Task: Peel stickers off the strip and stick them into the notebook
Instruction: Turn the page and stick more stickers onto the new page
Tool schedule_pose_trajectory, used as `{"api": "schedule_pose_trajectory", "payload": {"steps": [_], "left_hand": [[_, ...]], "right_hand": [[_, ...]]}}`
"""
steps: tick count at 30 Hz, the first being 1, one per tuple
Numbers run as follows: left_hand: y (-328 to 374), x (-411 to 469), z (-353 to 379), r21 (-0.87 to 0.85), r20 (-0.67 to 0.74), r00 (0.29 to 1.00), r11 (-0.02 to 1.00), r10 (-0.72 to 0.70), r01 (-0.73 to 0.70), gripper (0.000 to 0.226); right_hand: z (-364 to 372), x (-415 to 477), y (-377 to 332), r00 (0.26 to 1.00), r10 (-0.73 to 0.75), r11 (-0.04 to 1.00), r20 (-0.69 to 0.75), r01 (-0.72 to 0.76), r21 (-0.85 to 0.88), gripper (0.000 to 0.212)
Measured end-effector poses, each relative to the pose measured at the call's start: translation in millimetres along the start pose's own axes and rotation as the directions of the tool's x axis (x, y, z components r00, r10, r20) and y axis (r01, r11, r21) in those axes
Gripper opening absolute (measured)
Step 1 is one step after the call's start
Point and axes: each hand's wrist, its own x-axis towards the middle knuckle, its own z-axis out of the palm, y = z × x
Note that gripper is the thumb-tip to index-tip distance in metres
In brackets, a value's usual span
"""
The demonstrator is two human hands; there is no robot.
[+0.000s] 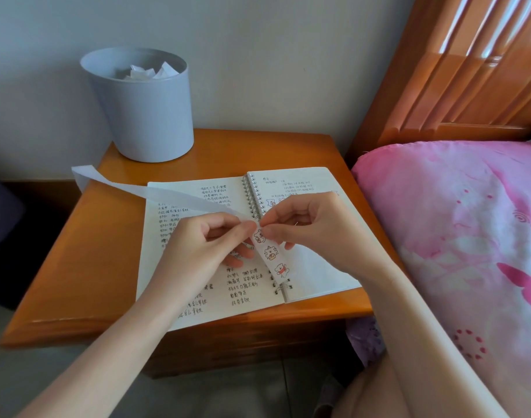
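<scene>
Together, left hand (198,245), right hand (315,227) (pinching strip (271,253))

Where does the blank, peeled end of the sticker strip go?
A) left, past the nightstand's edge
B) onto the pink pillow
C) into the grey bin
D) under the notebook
A: from the left hand the blank end of the strip runs over the notebook and out past the left edge of the nightstand, stopping short of the bin.

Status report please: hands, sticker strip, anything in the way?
Both grips closed: left hand and right hand pinch the sticker strip over the open notebook. Three stickers showing on it, bare tail trailing left. Nothing in the way.
</scene>
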Motion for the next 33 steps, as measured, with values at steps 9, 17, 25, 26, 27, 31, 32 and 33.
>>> {"api": "schedule_pose_trajectory", "payload": {"steps": [9,17,25,26,27,31,32,33], "left_hand": [[1.4,-1.0,1.1,-0.013,-0.011,1.000,1.000,-0.006,0.006,0.011],[0.9,1.3,2.1,-0.002,-0.018,1.000,1.000,-0.022,0.022,0.012],[1.3,1.4,1.1,-0.013,0.004,0.999,0.999,-0.032,0.032,0.018],[1.1,1.6,0.7,-0.015,0.006,0.999,0.999,-0.036,0.036,0.018],[0.5,1.9,0.3,-0.016,0.007,0.999,0.999,-0.040,0.040,0.018],[-2.1,1.7,-0.9,-0.018,0.021,0.999,0.999,-0.036,0.037,0.015],[-2.5,1.4,-0.9,-0.015,0.026,0.999,0.999,-0.033,0.033,0.014],[-2.9,1.4,-0.8,-0.010,0.029,0.999,0.999,-0.030,0.030,0.014]], "right_hand": [[1.6,0.8,2.3,1.000,-0.015,0.996,-0.005,0.014,-0.093,0.006],[4.6,0.4,3.7,1.000,-0.014,0.970,-0.018,0.010,-0.241,0.003],[-2.5,-1.0,0.8,1.000,-0.021,0.975,0.013,0.023,-0.222,0.008],[-3.6,-1.2,0.2,1.000,-0.026,0.980,0.002,0.026,-0.198,0.007],[-5.8,-1.5,-0.5,0.999,-0.028,0.987,-0.017,0.025,-0.161,0.007],[-29.4,-3.7,5.8,0.976,0.056,0.997,-0.213,-0.065,-0.036,0.003],[-37.2,-4.2,10.6,0.960,0.090,0.992,-0.263,-0.109,-0.057,0.003],[-44.5,-4.5,15.8,0.944,0.126,0.983,-0.305,-0.159,-0.086,0.005]]}}
